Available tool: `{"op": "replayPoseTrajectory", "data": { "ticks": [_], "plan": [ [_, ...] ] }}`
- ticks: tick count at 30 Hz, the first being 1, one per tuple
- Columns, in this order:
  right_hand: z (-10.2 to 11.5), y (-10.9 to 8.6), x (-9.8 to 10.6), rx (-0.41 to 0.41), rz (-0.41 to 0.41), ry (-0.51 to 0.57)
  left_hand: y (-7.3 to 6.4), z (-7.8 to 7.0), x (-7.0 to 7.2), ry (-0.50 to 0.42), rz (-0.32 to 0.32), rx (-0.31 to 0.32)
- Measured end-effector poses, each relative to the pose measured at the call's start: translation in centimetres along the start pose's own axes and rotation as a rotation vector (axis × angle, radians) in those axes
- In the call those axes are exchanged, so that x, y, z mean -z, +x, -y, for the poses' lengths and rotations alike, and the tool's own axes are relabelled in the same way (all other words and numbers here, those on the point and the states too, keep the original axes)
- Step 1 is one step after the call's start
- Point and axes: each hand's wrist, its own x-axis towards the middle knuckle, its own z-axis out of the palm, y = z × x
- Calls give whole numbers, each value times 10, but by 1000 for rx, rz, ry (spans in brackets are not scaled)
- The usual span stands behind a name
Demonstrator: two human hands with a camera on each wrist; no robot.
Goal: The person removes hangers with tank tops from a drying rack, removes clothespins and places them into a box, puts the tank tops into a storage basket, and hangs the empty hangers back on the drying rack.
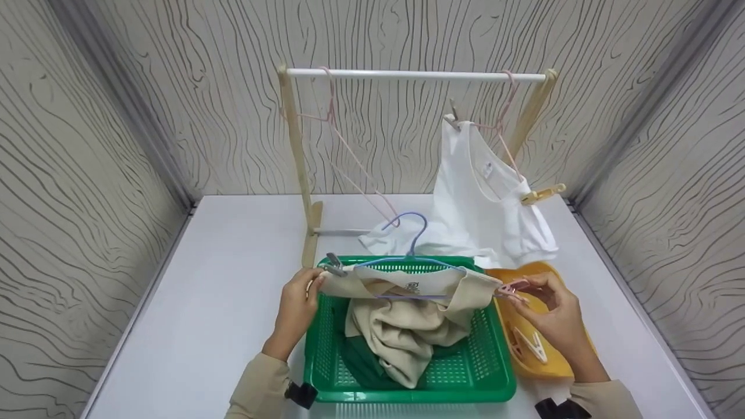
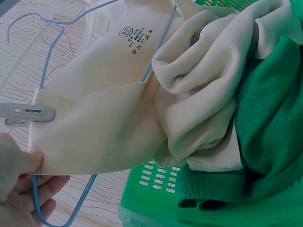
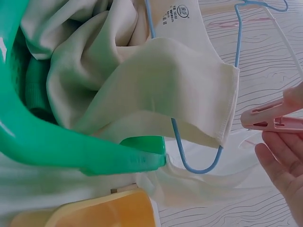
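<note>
A beige sleeveless top (image 1: 407,331) hangs on a blue wire hanger (image 2: 85,195), its lower part bunched in the green basket (image 1: 410,396). My left hand (image 1: 295,308) pinches the top's left shoulder together with the hanger's end. Just above those fingers, a grey clothespin (image 2: 33,112) clips that shoulder to the hanger. My right hand (image 1: 556,314) pinches a pink clothespin (image 3: 272,116) by its handles. In the right wrist view, its tip is a little apart from the edge of the other shoulder, where the blue hanger pokes out below the cloth.
Dark green ribbed cloth (image 2: 272,113) lies in the basket. A yellow tray (image 1: 561,369) with a white clothespin (image 1: 529,344) stands to the right. Behind is a rack with a white bar (image 1: 407,74), an unloaded pink hanger (image 1: 355,157) and a white sleeveless top (image 1: 465,180) held by clothespins.
</note>
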Motion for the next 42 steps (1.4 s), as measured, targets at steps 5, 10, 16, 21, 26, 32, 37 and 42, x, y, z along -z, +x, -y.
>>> {"op": "replayPoseTrajectory", "data": {
  "ticks": [5, 10, 16, 21, 26, 32, 37, 42],
  "plan": [
    [-3, -3, 4, -67, -8, -53, 0, 0, 0, 7, 2, 4],
    [-13, -6, 10, -130, -15, -92, 0, 0, -1, -1, 6, 9],
    [-37, -13, 19, -237, -43, -184, -1, 1, 0, -4, 7, 14],
    [-55, -19, 27, -319, -59, -260, -2, 1, 0, -1, 12, 16],
    [-67, -25, 35, -420, -55, -324, -2, 1, 0, 3, 17, 19],
    [-80, -32, 43, -524, -15, -449, -3, 0, 0, 1, 22, 12],
    [-87, -38, 49, -657, 46, -551, -3, 0, 1, 2, 9, -4],
    [-92, -42, 54, -731, 158, -647, -4, -1, 0, 5, 6, -16]
  ]
}}
